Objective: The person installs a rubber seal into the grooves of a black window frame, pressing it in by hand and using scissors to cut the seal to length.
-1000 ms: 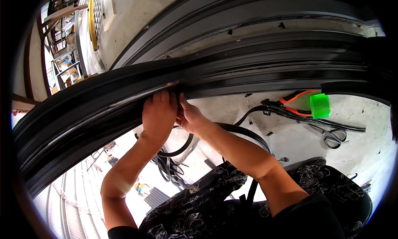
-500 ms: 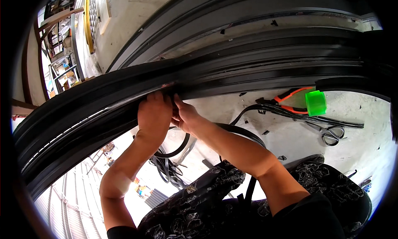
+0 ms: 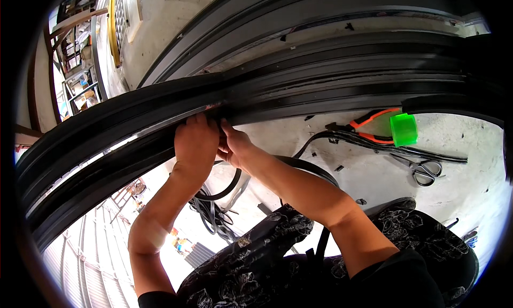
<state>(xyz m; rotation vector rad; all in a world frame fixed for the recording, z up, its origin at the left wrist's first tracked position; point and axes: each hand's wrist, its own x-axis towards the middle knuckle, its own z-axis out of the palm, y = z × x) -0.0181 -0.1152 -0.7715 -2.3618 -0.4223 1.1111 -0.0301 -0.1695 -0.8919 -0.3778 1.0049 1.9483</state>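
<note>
A long dark grey metal frame profile [image 3: 331, 75] with grooves along it crosses in front of me. At its near edge my left hand [image 3: 195, 143] is closed, knuckles up, with its fingertips tucked against the groove. My right hand [image 3: 235, 146] is right beside it, thumb raised against the profile's edge and the other fingers curled. A thin black rubber strip [image 3: 228, 189] loops up to the hands from below; the exact grip on it is hidden behind the fingers. More of the strip seems to arc behind my right forearm.
Right of my hands, orange-handled pliers [image 3: 374, 138], a bright green roll [image 3: 404, 130], scissors [image 3: 425, 173] and black strips [image 3: 395, 145] lie on the pale floor [image 3: 454, 201]. A strip bundle [image 3: 211, 214] lies near my knees. Further profiles [image 3: 299, 19] stretch beyond.
Both hands have shifted very slightly left and up along the profile's edge, keeping the same closed pose. The view has moved a little, and the gap between the rails at left looks wider.
</note>
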